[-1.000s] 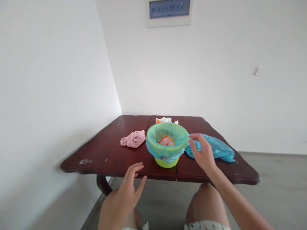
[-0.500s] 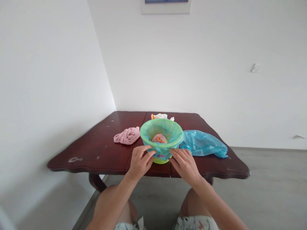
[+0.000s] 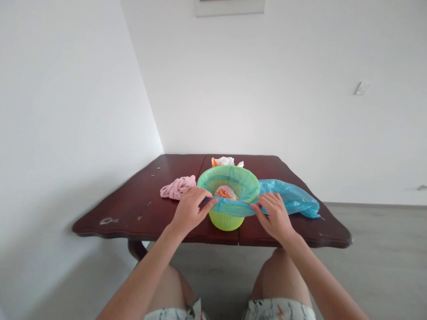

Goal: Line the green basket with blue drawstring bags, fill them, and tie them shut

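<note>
Bag edge (image 3: 230,207) pulled taut between both hands at the near rim of a green basket (image 3: 226,221).

Left hand (image 3: 188,210) is closed in a pinch on the blue edge at the basket's near left, and right hand (image 3: 274,214) pinches it at the near right. The strip runs crosswise, just ahead of both hands and equally near each. The basket stands mid-worktop (image 3: 140,209), lined by the bag, with an orange-and-white wrapper (image 3: 226,192) inside. A pink cloth (image 3: 178,186) lies left of it, a loose blue bag (image 3: 293,200) right, and white scraps (image 3: 227,161) behind.
</note>
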A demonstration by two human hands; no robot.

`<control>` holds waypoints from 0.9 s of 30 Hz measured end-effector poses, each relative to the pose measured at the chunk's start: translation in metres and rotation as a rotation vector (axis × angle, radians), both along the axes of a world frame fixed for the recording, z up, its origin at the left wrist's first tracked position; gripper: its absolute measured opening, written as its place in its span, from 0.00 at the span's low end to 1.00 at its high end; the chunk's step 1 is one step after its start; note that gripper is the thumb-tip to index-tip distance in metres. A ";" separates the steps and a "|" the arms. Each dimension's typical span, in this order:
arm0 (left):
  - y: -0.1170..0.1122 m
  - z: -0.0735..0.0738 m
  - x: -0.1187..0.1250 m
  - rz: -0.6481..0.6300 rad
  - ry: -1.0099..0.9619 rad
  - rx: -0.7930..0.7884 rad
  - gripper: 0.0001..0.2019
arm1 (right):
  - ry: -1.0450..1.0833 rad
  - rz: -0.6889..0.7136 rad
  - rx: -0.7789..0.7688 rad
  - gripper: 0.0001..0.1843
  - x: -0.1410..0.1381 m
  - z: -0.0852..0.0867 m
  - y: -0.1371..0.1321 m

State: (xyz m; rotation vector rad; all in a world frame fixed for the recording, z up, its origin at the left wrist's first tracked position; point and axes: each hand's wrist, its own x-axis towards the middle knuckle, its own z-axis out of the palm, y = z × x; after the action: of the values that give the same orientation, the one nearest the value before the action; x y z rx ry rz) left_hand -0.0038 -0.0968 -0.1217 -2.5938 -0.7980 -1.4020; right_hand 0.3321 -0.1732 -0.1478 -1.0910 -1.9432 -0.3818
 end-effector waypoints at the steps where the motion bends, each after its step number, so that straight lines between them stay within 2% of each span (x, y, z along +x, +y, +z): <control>1: 0.008 0.003 -0.005 -0.002 -0.006 -0.042 0.17 | 0.014 0.015 -0.035 0.20 0.010 0.006 0.003; 4: 0.034 0.014 -0.016 -0.021 -0.038 -0.190 0.25 | 0.110 0.052 -0.185 0.26 0.033 0.019 0.018; 8: 0.069 0.030 -0.020 -0.007 -0.041 -0.375 0.29 | 0.268 0.007 -0.387 0.34 0.052 0.032 0.050; 13: 0.124 0.050 -0.011 0.017 -0.049 -0.442 0.34 | 0.369 -0.103 -0.523 0.40 0.071 0.054 0.107; 16: 0.162 0.073 0.001 0.035 0.011 -0.477 0.36 | 0.404 -0.136 -0.662 0.41 0.079 0.075 0.145; 18: 0.182 0.093 0.010 0.049 0.055 -0.483 0.37 | 0.416 -0.147 -0.691 0.38 0.080 0.096 0.165; 21: 0.195 0.124 0.019 0.081 0.076 -0.446 0.36 | 0.418 -0.178 -0.549 0.33 0.071 0.129 0.180; 23: 0.188 0.142 0.020 0.092 0.078 -0.410 0.35 | 0.410 -0.181 -0.409 0.29 0.064 0.144 0.171; 25: 0.169 0.153 0.014 0.069 0.082 -0.375 0.35 | 0.377 -0.123 -0.267 0.23 0.059 0.149 0.145; 27: 0.140 0.156 0.001 0.012 0.086 -0.337 0.35 | 0.285 0.008 -0.078 0.16 0.058 0.141 0.105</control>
State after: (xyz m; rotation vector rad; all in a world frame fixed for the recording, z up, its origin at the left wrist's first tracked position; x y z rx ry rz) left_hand -0.0024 0.0427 0.0341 -2.8619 -1.1213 -1.2342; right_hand 0.3903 -0.0685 -0.0071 -1.1209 -1.7205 -0.1378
